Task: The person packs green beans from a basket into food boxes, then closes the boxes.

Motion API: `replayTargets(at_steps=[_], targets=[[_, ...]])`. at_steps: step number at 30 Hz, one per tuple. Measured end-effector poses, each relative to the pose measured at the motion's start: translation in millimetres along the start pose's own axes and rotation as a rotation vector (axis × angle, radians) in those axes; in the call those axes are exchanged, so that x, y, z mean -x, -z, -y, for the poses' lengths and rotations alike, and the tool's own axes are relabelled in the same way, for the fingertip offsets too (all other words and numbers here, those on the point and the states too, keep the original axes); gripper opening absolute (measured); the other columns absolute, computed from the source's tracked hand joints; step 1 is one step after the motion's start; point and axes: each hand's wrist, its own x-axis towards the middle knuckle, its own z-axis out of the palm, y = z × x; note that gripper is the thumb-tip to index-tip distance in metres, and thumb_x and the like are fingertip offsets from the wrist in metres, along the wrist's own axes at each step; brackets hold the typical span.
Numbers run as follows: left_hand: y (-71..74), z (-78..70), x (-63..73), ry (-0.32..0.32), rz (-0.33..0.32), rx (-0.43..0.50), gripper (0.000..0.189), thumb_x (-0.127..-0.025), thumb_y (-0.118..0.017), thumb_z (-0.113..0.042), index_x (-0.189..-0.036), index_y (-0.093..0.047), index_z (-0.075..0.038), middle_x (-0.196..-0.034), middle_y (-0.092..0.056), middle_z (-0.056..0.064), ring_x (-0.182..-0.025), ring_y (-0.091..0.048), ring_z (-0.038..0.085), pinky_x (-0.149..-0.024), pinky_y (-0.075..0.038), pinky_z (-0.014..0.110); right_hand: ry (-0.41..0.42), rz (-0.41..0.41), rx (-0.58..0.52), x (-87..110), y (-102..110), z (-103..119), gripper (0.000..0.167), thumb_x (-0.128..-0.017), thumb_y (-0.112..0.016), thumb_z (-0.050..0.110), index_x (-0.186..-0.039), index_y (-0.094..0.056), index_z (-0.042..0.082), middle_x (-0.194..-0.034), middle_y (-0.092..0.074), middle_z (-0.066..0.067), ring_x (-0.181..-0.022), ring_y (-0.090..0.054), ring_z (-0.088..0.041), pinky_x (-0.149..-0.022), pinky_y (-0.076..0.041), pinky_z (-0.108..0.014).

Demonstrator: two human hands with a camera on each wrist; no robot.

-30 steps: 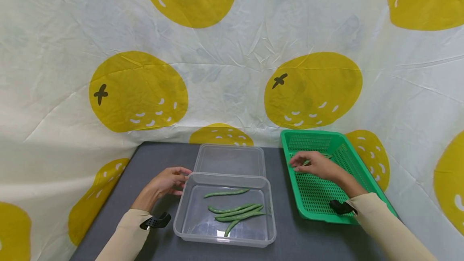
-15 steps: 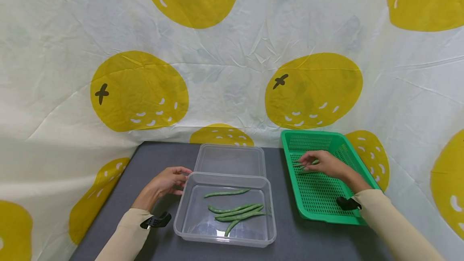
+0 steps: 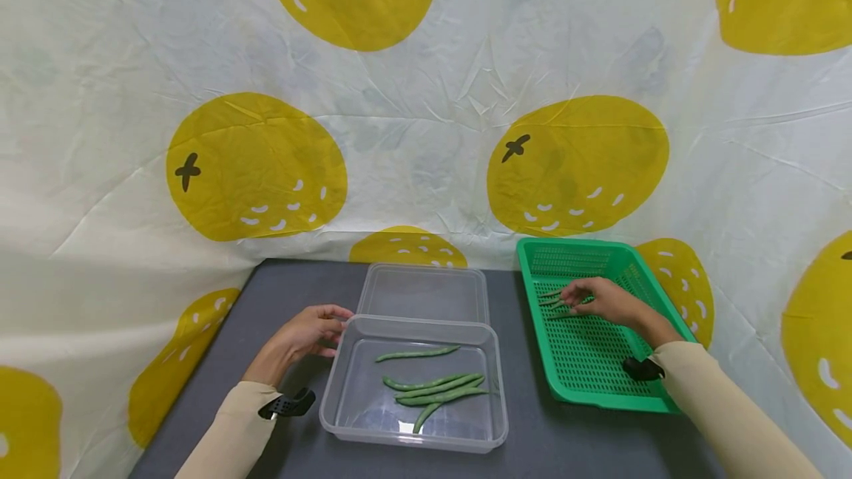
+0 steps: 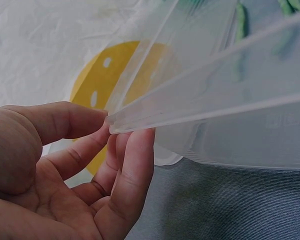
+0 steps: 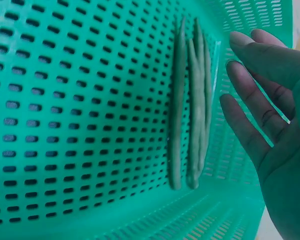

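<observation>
My left hand (image 3: 310,333) pinches the rim at the left back corner of a clear plastic container (image 3: 414,443). In the left wrist view, its thumb lies on the rim and curled fingers (image 4: 135,180) press from below. Several green beans (image 3: 439,395) lie inside that container. My right hand (image 3: 609,303) hovers inside a green perforated basket (image 3: 579,395), fingers loosely bent and holding nothing. Beside those fingers, in the right wrist view, long green beans (image 5: 178,110) lie side by side on the basket floor, apart from the hand.
A flat clear lid (image 3: 424,293) lies on the dark grey table (image 3: 299,287), behind the container. At the back hangs a white cloth (image 3: 413,154) printed with yellow fruit. The basket stands to the right of the container, with a strip of table between them.
My right hand has shifted to the right within the basket, uncovering the green beans near its left wall. The left hand and the container have stayed put.
</observation>
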Motion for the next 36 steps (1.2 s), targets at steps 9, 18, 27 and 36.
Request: replayTargets(at_steps=[9, 18, 27, 36], targets=[[-1.1, 0.1, 0.9, 0.011, -0.009, -0.003, 0.039, -0.094, -0.059, -0.007, -0.132, -0.058, 0.004, -0.123, -0.066, 0.025, -0.087, -0.068, 0.024, -0.069, -0.060, 0.040, -0.024, 0.016, 0.006, 2.1, -2.0, -17.8, 0.028, -0.093, -0.070, 0.003, -0.120, -0.065, -0.003, -0.113, -0.068, -0.020, -0.104, -0.065, -0.035, -0.081, -0.057, -0.033], [-0.6, -1.1, 1.1, 0.003, 0.000, -0.004, 0.039, -0.095, -0.059, -0.008, -0.132, -0.058, 0.004, -0.122, -0.066, 0.024, -0.087, -0.068, 0.024, -0.069, -0.060, 0.040, -0.052, 0.015, 0.027, 4.9, -2.4, -33.3, 0.029, -0.093, -0.071, 0.006, -0.120, -0.066, -0.003, -0.118, -0.068, -0.020, -0.110, -0.063, -0.040, -0.085, -0.057, -0.042], [0.1, 1.4, -0.8, -0.004, -0.006, 0.000, 0.037, -0.095, -0.059, -0.007, -0.131, -0.059, 0.003, -0.120, -0.066, 0.024, -0.085, -0.068, 0.023, -0.068, -0.060, 0.040, -0.043, 0.025, 0.024, 8.1, -4.1, -37.9, 0.029, -0.093, -0.070, 0.002, -0.120, -0.065, -0.005, -0.121, -0.066, -0.023, -0.114, -0.061, -0.046, -0.087, -0.056, -0.048], [-0.8, -0.5, 1.0, -0.007, -0.002, 0.001, 0.037, -0.096, -0.059, -0.008, -0.131, -0.059, 0.003, -0.117, -0.066, 0.022, -0.085, -0.068, 0.022, -0.067, -0.059, 0.039, -0.057, 0.027, 0.015, 9.8, -5.4, -38.1, 0.027, -0.093, -0.067, -0.003, -0.119, -0.064, -0.007, -0.120, -0.065, -0.026, -0.112, -0.061, -0.047, -0.085, -0.057, -0.045]])
